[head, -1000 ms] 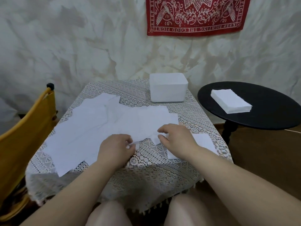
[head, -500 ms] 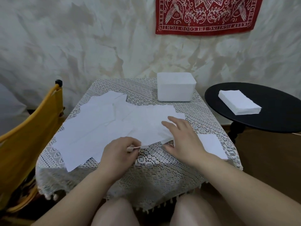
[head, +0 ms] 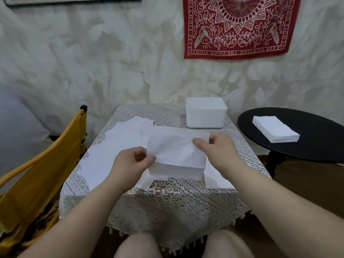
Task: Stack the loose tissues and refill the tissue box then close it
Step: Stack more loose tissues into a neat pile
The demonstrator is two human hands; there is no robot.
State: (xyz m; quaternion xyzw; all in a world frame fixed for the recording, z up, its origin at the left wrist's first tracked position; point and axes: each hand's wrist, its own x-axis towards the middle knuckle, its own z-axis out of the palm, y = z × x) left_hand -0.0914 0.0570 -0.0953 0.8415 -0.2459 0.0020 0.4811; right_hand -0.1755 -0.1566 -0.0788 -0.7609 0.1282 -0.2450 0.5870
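The person's got a wad of tissues (head: 176,155) held up just above the near middle of the lace-covered table (head: 167,198), pinched from both sides: left hand (head: 134,164) clamps the left edge between thumb and fingers, right hand (head: 217,151) grips the right edge with the thumb on top. Under and behind it, loose sheets (head: 115,146) are still spread over the left half of the cloth, too overlapped to count, plus one sheet (head: 216,177) poking out by the right wrist. One white tissue box (head: 205,112) sits at the far edge, nothing blocking it. Off to the right, one round black side table (head: 307,146) carries one neat stack (head: 275,132). A yellow chair (head: 42,174) crowds the left side, and a red bandana (head: 240,27) hangs on the wall.
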